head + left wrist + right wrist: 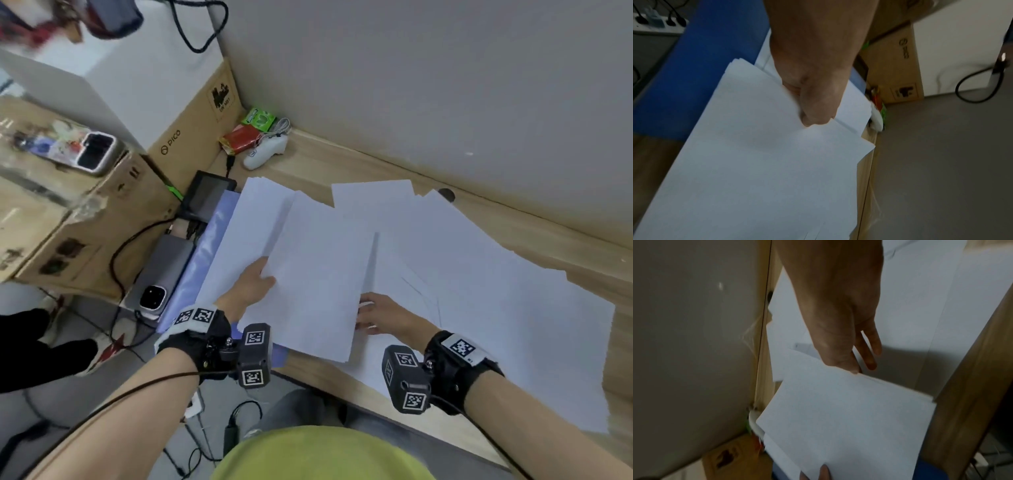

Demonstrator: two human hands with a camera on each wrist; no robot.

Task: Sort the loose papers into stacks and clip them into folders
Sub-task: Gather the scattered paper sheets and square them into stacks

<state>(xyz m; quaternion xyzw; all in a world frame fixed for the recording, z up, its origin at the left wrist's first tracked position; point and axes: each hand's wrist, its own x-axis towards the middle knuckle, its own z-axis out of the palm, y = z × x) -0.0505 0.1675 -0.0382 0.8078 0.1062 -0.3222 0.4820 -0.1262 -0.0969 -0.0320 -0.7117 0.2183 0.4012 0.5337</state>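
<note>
My left hand [255, 284] grips a stack of white paper [315, 281] by its left edge, thumb on top [813, 116], and holds it tilted above the desk. My right hand [373, 315] pinches the stack's right edge [838, 410]: the thumb [849, 366] lies on top, one finger slips beneath, and two other fingers [872, 352] stay straight. More loose sheets [479, 274] lie spread over the wooden desk [342, 164] to the right and behind. A blue folder [205, 246] lies under a second pile [253, 212] at the left.
Cardboard boxes [102, 222] stand at the left, with a phone [154, 296], a small screen [209, 198] and cables beside the folder. A white controller [263, 154] and snack packs [246, 137] sit in the far corner. A grey partition [445, 85] backs the desk.
</note>
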